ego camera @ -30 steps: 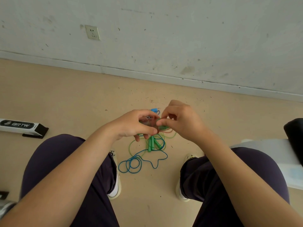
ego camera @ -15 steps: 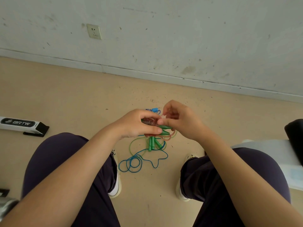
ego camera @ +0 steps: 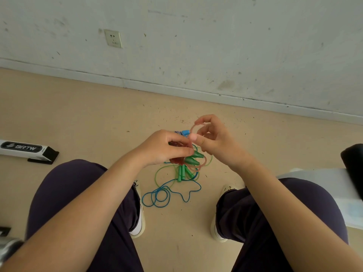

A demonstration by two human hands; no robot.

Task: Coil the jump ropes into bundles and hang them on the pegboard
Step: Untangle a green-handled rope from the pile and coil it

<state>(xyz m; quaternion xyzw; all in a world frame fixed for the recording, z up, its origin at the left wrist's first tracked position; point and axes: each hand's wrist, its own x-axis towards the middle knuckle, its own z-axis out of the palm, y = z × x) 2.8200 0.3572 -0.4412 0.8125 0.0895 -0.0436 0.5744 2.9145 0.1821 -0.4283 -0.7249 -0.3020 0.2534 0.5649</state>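
Observation:
Between my knees I hold a coiled reddish jump rope (ego camera: 196, 165) with two green cone-tipped handles (ego camera: 191, 160). My left hand (ego camera: 163, 148) grips the bundle and the handles. My right hand (ego camera: 212, 138) pinches a loop of the same reddish cord, lifted above the bundle. On the floor below lie a green jump rope (ego camera: 181, 172) with straight green handles and a loose blue rope (ego camera: 159, 197). A blue handle (ego camera: 184, 132) shows just behind my fingers. No pegboard is in view.
A white and black box (ego camera: 25, 149) lies on the floor at the left. A white seat edge (ego camera: 322, 179) and a dark object (ego camera: 353, 167) sit at the right. The wall with a socket (ego camera: 113, 38) runs close ahead. My legs and shoes flank the ropes.
My right hand has risen and drawn a loop of the reddish cord up from the bundle. The green cone-tipped handles now stick out below my left hand.

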